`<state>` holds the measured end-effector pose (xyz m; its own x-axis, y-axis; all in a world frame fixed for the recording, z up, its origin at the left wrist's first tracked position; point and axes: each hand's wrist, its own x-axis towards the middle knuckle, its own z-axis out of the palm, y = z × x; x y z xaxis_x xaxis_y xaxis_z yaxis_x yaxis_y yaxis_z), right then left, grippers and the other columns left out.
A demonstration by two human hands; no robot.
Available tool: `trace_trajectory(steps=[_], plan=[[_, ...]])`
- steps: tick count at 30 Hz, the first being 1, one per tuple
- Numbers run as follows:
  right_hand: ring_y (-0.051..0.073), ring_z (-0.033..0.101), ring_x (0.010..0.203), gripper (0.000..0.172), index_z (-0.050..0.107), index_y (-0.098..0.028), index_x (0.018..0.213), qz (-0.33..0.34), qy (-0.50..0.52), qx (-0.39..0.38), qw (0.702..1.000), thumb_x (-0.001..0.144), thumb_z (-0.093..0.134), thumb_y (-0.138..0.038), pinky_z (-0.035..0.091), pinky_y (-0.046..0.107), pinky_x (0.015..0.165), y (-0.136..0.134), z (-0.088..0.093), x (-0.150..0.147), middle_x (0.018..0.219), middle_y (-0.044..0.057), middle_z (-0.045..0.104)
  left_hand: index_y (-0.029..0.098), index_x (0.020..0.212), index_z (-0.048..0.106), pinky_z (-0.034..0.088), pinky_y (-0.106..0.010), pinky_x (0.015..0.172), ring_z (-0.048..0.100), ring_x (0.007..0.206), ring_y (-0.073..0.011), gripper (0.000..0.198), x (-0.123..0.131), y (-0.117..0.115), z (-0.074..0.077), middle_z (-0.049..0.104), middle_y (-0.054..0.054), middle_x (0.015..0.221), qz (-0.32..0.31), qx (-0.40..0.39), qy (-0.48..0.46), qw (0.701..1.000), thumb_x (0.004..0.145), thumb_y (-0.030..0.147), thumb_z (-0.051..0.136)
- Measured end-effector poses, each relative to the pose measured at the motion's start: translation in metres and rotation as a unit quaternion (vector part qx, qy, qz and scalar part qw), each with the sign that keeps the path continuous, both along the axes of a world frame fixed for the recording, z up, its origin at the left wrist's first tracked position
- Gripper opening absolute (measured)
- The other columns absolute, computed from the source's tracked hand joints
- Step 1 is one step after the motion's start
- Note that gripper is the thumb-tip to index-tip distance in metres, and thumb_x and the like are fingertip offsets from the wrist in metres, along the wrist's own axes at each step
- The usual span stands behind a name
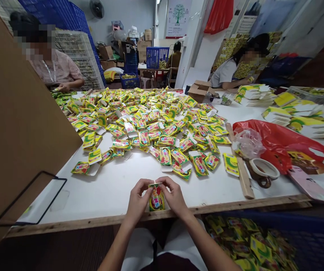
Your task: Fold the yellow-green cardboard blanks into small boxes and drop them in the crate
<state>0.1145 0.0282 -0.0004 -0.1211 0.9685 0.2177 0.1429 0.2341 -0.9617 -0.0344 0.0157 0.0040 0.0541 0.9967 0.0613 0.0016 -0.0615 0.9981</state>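
Both my hands pinch one small yellow-green packet [156,199] at the table's near edge. My left hand [137,201] grips its left upper corner, fingers curled. My right hand [174,198] grips the right upper corner the same way. The packet stands upright between them, its printed face toward me and a white flap at the top. A wide heap of the same packets [147,128] covers the middle of the white table [113,188] beyond my hands.
A big cardboard sheet [17,124] leans at the left. At the right lie a red plastic bag [277,145], a tape roll [263,169] and a wooden strip [242,177]. A blue crate of packets [263,244] sits below right. Two people sit across the table.
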Motion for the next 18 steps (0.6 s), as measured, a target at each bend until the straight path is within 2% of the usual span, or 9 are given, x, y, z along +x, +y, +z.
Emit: trace_trajectory(steps=[3, 8, 12, 18], plan=[[0.018, 0.061, 0.083, 0.014, 0.066, -0.018, 0.086, 0.012, -0.018, 0.017, 1.0, 0.085, 0.057, -0.029, 0.049, 0.029, 0.075, -0.001, 0.007, 0.004, 0.088, 0.005, 0.066, 0.016, 0.085, 0.061, 0.048, -0.028, 0.077, 0.06, 0.084, -0.0175, 0.019, 0.004, -0.001, 0.003, 0.064, -0.006, 0.086, 0.025, 0.011, 0.037, 0.999, 0.081, 0.034, 0.059], [0.017, 0.06, 0.073, 0.017, 0.066, -0.017, 0.084, -0.015, -0.028, -0.013, 0.999, 0.084, 0.057, -0.031, 0.049, 0.028, 0.068, 0.002, 0.015, 0.001, 0.08, 0.004, 0.067, 0.015, 0.088, 0.063, 0.048, -0.025, 0.071, 0.06, 0.077, -0.0157, 0.019, 0.007, 0.002, 0.005, 0.066, -0.005, 0.083, 0.054, -0.008, 0.034, 0.998, 0.079, 0.032, 0.061], [0.016, 0.058, 0.066, 0.018, 0.064, -0.017, 0.079, -0.022, -0.029, -0.026, 0.999, 0.084, 0.057, -0.032, 0.048, 0.026, 0.064, 0.007, 0.016, -0.003, 0.073, 0.003, 0.065, 0.015, 0.086, 0.064, 0.048, -0.025, 0.069, 0.06, 0.074, -0.015, 0.019, 0.007, 0.006, 0.006, 0.066, -0.004, 0.08, 0.053, -0.022, 0.015, 0.998, 0.079, 0.032, 0.061], [0.016, 0.06, 0.072, 0.019, 0.064, -0.017, 0.079, -0.004, -0.007, -0.032, 0.999, 0.085, 0.055, -0.033, 0.048, 0.027, 0.068, 0.004, 0.01, 0.002, 0.076, 0.003, 0.065, 0.015, 0.087, 0.064, 0.048, -0.025, 0.072, 0.061, 0.078, -0.0159, 0.019, 0.005, 0.004, -0.001, 0.067, -0.004, 0.082, 0.051, -0.018, -0.003, 0.999, 0.08, 0.033, 0.06]])
